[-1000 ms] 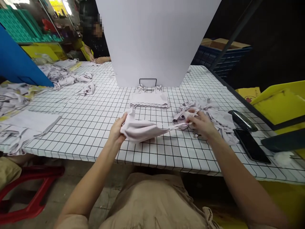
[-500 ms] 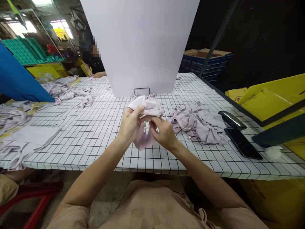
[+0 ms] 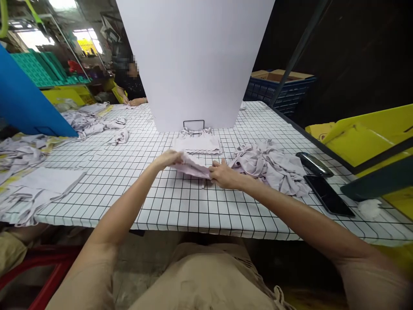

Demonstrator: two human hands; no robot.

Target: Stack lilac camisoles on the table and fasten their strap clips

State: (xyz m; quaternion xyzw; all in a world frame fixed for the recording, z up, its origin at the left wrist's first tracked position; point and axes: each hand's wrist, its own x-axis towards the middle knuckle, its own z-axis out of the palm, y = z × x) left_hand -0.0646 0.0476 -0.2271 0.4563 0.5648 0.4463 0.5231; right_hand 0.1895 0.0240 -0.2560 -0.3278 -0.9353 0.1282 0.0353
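A pale lilac-grey cloth garment (image 3: 195, 168) is stretched between my two hands, just above the checked tabletop. My left hand (image 3: 168, 159) pinches its left end. The right end is gripped by my right hand (image 3: 223, 173), fingers bent round the edge. The cloth slants down toward the right, and its exact cut cannot be made out. Just beyond it lies a neat flat stack of similar garments (image 3: 197, 144), straps at the far side. Close to my right hand is a crumpled pile of the same cloth (image 3: 274, 168).
A tall white board (image 3: 196, 64) stands behind the stack. At right lie a phone (image 3: 329, 196), a shiny dark case (image 3: 314, 164) and a yellow bin (image 3: 377, 137). Leftward are a blue panel (image 3: 29, 94), folded garments (image 3: 48, 181) and a co-worker (image 3: 130, 88) across the table.
My hands have moved apart and the bunched garment is now spread between them, lower and closer to the table. The flat stack behind it has come into view.
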